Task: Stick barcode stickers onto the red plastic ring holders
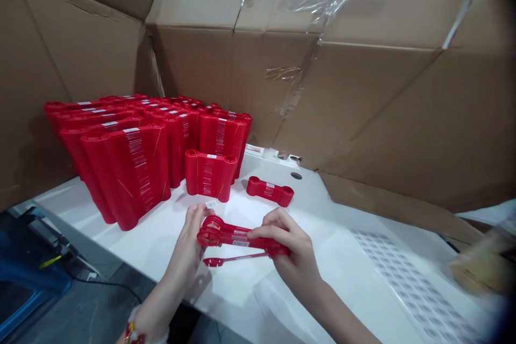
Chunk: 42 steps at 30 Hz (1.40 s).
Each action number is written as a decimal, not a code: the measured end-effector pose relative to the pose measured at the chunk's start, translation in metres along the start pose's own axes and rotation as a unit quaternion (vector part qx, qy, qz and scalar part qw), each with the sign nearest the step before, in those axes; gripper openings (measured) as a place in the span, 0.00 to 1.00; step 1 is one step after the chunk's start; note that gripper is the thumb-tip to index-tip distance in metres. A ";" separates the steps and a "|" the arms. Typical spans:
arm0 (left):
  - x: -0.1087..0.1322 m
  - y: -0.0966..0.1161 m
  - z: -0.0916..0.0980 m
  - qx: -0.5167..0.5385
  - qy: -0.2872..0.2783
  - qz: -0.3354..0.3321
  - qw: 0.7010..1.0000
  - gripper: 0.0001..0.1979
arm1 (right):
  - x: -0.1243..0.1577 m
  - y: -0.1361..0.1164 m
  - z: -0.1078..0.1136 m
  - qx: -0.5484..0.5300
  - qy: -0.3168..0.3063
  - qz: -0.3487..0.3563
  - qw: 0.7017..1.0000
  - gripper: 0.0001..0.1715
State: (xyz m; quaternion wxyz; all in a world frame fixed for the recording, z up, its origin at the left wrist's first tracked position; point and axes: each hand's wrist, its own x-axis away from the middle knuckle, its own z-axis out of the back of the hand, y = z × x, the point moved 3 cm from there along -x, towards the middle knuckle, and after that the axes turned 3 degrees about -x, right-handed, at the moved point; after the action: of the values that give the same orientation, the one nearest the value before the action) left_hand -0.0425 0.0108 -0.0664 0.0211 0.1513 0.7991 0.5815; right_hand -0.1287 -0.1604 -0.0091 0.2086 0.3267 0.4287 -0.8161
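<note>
Between my hands is a small bunch of red plastic link-shaped pieces (231,235), with round ends and white labels on their bars. One thin red piece (213,262) hangs splayed below the others. My right hand (292,242) pinches the right end, thumb along the top. At the left end, my left hand (187,244) is closed against the round ends, its fingers partly hidden. A small white label (210,205) shows at its fingertips. Just beyond stand a short red stack (210,176) and a lower red stack (270,191), both on the white table (314,226).
Tall stacks of labelled red pieces (129,172) crowd the table's left side. Cardboard walls (250,70) enclose the back and left. A sheet of printed labels (407,279) lies at the right. A blue stool (32,279) stands on the floor at left.
</note>
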 end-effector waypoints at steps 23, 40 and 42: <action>-0.006 -0.030 0.034 -0.323 -0.098 -0.122 0.933 0.24 | 0.034 0.083 -0.053 -0.046 -0.111 -0.143 0.982 0.36; -0.002 -0.041 0.024 -0.444 -0.014 -0.243 0.862 0.22 | 0.042 0.069 -0.062 0.231 -0.213 -0.071 0.947 0.15; 0.002 -0.041 0.022 -0.467 0.001 -0.259 0.845 0.22 | 0.042 0.064 -0.065 0.284 -0.242 -0.050 0.926 0.14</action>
State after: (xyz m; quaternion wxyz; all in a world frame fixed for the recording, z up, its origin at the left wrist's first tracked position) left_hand -0.0484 0.0204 -0.1113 0.2387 -0.0895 0.4434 0.8593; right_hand -0.0954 -0.1439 -0.1025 0.1634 0.1430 0.1312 -0.9673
